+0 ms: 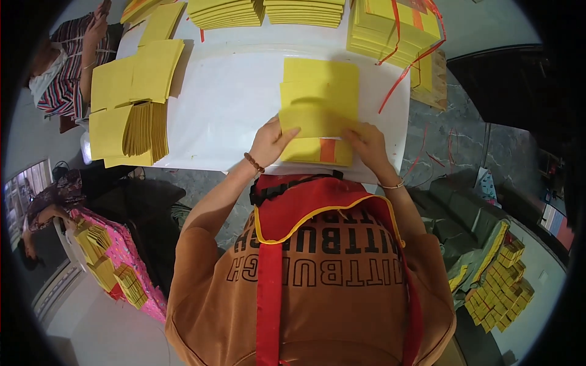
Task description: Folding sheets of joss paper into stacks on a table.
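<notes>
A sheaf of yellow paper (317, 104) lies in front of me near the table's front edge, its upper layers offset from each other. My left hand (270, 144) grips its lower left corner, thumb on top. At the lower right corner my right hand (368, 146) pinches it in the same way. Just under and nearer to me is another yellow paper piece (303, 152) with an orange-red patch; whether it is joined to the sheaf I cannot tell. The fingers beneath the paper are hidden.
Yellow paper stacks (137, 76) stand at the table's left, some fanned. Bundles (302, 13) line the far edge; a tall stack (390, 30) with red strings (406, 74) stands far right. A person (64, 73) sits at the left. More bundles (500, 287) are piled lower right.
</notes>
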The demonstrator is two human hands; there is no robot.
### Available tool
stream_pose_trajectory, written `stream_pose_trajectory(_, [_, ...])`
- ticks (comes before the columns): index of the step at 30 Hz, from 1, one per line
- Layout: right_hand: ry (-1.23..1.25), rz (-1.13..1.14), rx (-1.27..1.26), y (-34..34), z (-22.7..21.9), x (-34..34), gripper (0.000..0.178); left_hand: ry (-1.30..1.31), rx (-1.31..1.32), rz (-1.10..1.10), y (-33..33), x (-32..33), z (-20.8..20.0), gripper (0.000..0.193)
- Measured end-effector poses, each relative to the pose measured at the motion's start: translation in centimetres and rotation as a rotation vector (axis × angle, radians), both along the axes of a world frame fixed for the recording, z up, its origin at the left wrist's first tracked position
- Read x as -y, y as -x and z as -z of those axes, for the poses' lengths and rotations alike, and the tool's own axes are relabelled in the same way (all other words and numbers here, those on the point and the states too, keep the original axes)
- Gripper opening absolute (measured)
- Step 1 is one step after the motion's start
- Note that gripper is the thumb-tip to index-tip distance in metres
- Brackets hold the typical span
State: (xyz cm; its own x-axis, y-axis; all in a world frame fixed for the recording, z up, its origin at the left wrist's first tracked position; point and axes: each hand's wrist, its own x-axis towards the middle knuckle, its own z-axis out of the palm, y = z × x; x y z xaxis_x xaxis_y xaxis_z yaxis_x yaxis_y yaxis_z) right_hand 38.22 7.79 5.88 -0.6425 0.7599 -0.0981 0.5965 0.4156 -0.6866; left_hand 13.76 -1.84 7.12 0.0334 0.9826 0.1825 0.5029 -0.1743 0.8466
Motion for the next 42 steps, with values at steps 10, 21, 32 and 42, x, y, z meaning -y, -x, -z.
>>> stream_pose_trajectory(10, [0.412, 0.411, -0.534, 2.1, 0.4, -0.4, 0.049, 0.399, -0.012, -0.403, -0.9, -1.9, 0.4, 0.029])
stream_pose_trajectory(21, [0.281, 0.528, -0.361, 3.5, 0.8, 0.0, 0.018, 0.598, 0.335, -0.462, 0.3, -2.8, 1.7, 0.029])
stream_pose_trajectory(32, [0.165, 0.516, -0.341, 4.1, 1.3, 0.3, 0.025, 0.583, 0.546, -0.475, 0.4, -2.9, 2.7, 0.022])
stream_pose_trajectory(42, [0.148, 0.55, -0.324, 4.4, 1.4, 0.9, 0.033, -0.244, -0.237, -0.558, -2.2, -4.2, -3.1, 0.041])
